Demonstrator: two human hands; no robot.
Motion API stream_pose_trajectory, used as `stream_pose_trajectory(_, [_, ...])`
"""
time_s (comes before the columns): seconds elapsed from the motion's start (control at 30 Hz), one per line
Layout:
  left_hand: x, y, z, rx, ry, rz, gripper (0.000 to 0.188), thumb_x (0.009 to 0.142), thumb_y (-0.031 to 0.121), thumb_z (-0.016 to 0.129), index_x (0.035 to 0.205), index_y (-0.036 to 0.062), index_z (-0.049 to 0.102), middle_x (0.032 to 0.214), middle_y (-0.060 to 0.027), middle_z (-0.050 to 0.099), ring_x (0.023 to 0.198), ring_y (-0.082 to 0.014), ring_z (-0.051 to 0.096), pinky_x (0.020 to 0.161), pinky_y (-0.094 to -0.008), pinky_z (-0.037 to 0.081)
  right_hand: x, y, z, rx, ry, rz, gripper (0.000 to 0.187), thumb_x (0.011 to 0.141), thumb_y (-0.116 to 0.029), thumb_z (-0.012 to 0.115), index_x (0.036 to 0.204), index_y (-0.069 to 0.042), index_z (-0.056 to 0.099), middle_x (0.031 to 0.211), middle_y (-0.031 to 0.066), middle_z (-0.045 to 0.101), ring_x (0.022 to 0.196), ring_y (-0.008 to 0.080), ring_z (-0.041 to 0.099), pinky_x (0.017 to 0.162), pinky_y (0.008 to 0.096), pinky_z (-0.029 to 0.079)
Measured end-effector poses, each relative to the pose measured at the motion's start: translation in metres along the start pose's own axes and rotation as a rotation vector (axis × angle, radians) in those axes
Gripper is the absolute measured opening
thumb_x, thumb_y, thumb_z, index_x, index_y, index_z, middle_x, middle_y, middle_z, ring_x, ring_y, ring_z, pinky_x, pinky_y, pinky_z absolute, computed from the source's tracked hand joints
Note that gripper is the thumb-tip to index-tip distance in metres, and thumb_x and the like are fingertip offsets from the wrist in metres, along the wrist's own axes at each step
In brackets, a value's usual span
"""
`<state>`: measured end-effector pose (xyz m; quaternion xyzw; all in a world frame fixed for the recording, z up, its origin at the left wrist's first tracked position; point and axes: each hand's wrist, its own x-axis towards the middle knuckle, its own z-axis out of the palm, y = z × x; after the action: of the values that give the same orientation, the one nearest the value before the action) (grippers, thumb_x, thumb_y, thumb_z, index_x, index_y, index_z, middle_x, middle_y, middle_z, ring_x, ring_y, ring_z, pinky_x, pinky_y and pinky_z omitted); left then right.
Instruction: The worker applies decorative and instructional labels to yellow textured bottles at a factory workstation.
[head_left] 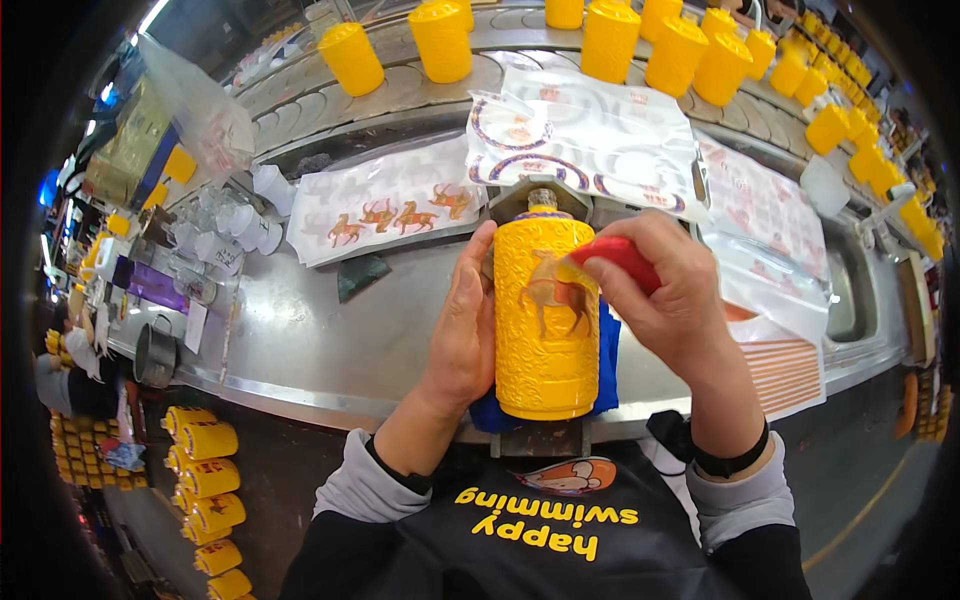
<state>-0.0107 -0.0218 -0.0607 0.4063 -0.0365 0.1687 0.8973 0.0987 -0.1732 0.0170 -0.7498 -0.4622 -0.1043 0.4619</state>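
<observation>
A yellow embossed bottle (543, 355) lies on its back in front of me, its clear glass neck (541, 199) pointing away. On its upper face is a brown horse decal (556, 294). My left hand (465, 325) rests along the bottle's left side, fingers straight and flat against it. My right hand (668, 295) is closed round a red hand tool (627, 262), which looks like a scraper; its tip meets the decal near the horse's head. A blue cloth (607, 350) lies under the bottle, on a metal stand (540, 440).
Horse decal sheets (385, 205) lie left of the bottle, other printed sheets (590, 140) beyond it. Several yellow bottles (440, 45) stand on a conveyor (290, 120) at the back. Glassware (225, 225) and a metal pot (156, 352) sit left, a sink (855, 285) right.
</observation>
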Motion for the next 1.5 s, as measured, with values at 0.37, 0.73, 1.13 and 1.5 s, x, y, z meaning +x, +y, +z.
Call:
stream_pose_trajectory(0.37, [-0.001,0.006,0.005,-0.063,0.087,-0.072,0.059,0.102,0.032,0.040,0.149,0.0052,0.016,0.146,-0.0162,0.035,0.133,-0.0271,0.040,0.112,-0.0426,0.032,0.036,-0.021,0.009,-0.090,-0.187,0.159,0.016,0.081,-0.013,0.068,0.085,0.001,0.061,0.076,0.0174,0.062,0.068,0.0330,0.064,0.060,0.0375,0.051])
stream_pose_trajectory(0.73, [-0.001,0.009,0.013,0.181,0.115,-0.106,0.081,0.089,0.017,0.062,0.148,0.0007,0.008,0.140,-0.0175,0.032,0.130,-0.0249,0.039,0.107,-0.0365,0.035,0.021,-0.019,0.016,-0.003,-0.183,0.153,0.020,0.084,-0.016,0.069,0.087,0.002,0.061,0.075,0.0178,0.064,0.065,0.0284,0.064,0.059,0.0342,0.049])
stream_pose_trajectory(1.13, [-0.016,0.023,0.002,1.276,-0.162,0.438,0.065,0.095,0.048,0.048,0.140,0.0024,0.042,0.137,-0.0177,0.049,0.137,-0.0378,0.030,0.115,-0.0494,0.014,-0.033,-0.008,0.030,0.222,0.087,0.434,0.024,0.090,-0.023,0.068,0.095,-0.001,0.060,0.077,0.0083,0.064,0.067,0.0113,0.058,0.061,0.0266,0.048])
stream_pose_trajectory(1.5, [-0.042,0.011,-0.009,1.149,-0.155,0.354,0.096,0.083,0.069,0.053,0.143,-0.0028,0.033,0.142,-0.0258,0.038,0.136,-0.0441,0.028,0.113,-0.0512,0.017,-0.039,-0.023,0.000,-0.030,-0.157,-0.212,0.021,0.075,-0.004,0.073,0.094,-0.007,0.065,0.086,0.0088,0.061,0.083,0.0253,0.058,0.071,0.0374,0.045])
